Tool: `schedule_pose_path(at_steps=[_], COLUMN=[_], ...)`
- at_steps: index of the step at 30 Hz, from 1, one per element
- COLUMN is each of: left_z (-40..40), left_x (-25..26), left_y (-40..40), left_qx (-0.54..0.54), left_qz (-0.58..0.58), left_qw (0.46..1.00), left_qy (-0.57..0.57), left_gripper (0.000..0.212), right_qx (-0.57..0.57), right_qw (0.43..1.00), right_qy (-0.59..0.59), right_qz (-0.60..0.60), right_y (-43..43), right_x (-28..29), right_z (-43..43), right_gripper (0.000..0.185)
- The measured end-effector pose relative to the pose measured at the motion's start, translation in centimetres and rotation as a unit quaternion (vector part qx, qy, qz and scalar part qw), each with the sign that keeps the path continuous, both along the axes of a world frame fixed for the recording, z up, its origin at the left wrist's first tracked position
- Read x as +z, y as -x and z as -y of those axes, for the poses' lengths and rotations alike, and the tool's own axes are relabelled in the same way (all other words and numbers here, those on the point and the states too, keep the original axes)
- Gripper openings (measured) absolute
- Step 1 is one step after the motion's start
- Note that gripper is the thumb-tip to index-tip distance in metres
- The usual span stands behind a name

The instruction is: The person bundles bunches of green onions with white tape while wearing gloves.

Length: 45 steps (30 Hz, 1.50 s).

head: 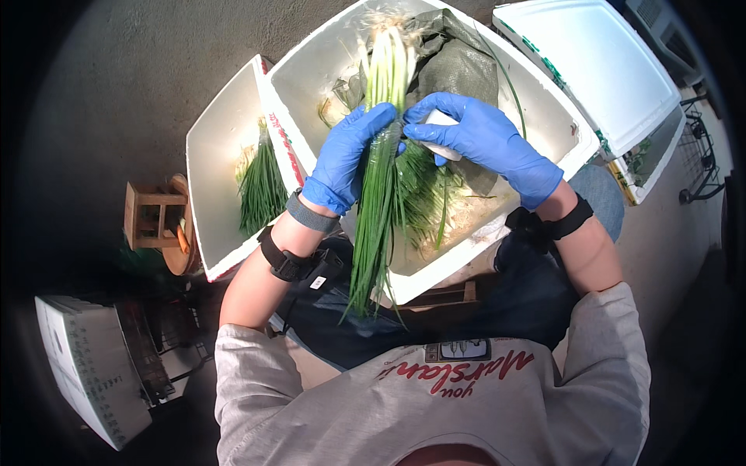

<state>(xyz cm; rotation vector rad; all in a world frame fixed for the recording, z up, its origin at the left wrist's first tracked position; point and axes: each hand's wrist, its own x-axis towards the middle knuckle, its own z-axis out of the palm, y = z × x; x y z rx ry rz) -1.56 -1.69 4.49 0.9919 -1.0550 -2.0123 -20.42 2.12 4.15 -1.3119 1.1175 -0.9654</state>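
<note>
A long bunch of spring onions [376,192] is gripped in my blue-gloved left hand [352,148], just below the white stems. Its roots point away from me and the green leaves hang over the box's near edge. A clear, shiny band [384,140] lies across the bunch beside my left thumb. My right hand [478,140], also gloved in blue, holds a small white object [440,131] close to that band; its exact kind is partly hidden by my fingers. Below both hands, more spring onions [425,186] lie in a white foam box [402,285].
A dark woven sheet [454,73] lies inside the foam box. To the left, another foam box [210,175] holds a bunch of spring onions [262,186], near a small wooden stool [154,215]. At the right stands a foam box with a white lid [588,64].
</note>
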Motion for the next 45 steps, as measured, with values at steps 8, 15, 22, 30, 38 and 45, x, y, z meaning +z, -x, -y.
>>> schedule_pose_path(at_steps=[8,15,22,30,38,45], left_z=[-0.6,-0.4,-1.6,-0.8,-0.2,-0.1], left_x=[0.1,-0.2,0.9,5.5,3.7,2.8], left_y=[1.1,1.1,0.2,0.7,2.1,3.8], left_qx=[-0.001,-0.033,-0.232,-0.095,-0.144,-0.060], left_qz=[-0.008,0.018,-0.020,0.205,0.503,0.541], left_qw=[0.999,0.993,0.964,0.947,0.518,0.345], left_qy=[0.046,0.114,0.128,0.227,0.677,0.765], left_gripper=[0.024,0.029,0.043,0.061,0.040,0.025], right_qx=[-0.015,-0.045,-0.197,-0.081,0.132,0.013], right_qw=[0.992,0.974,0.789,0.957,0.989,0.926], right_qy=[0.012,0.020,0.434,0.040,-0.048,-0.041], right_qz=[-0.128,-0.220,-0.387,-0.276,0.047,0.375], right_y=[1.9,1.3,2.8,5.1,4.0,2.5], right_x=[0.4,1.1,-5.2,0.9,-0.5,-3.4], right_z=[0.1,-0.5,2.1,1.4,0.2,1.0], right_gripper=[0.028,0.023,0.025,0.032,0.039,0.033])
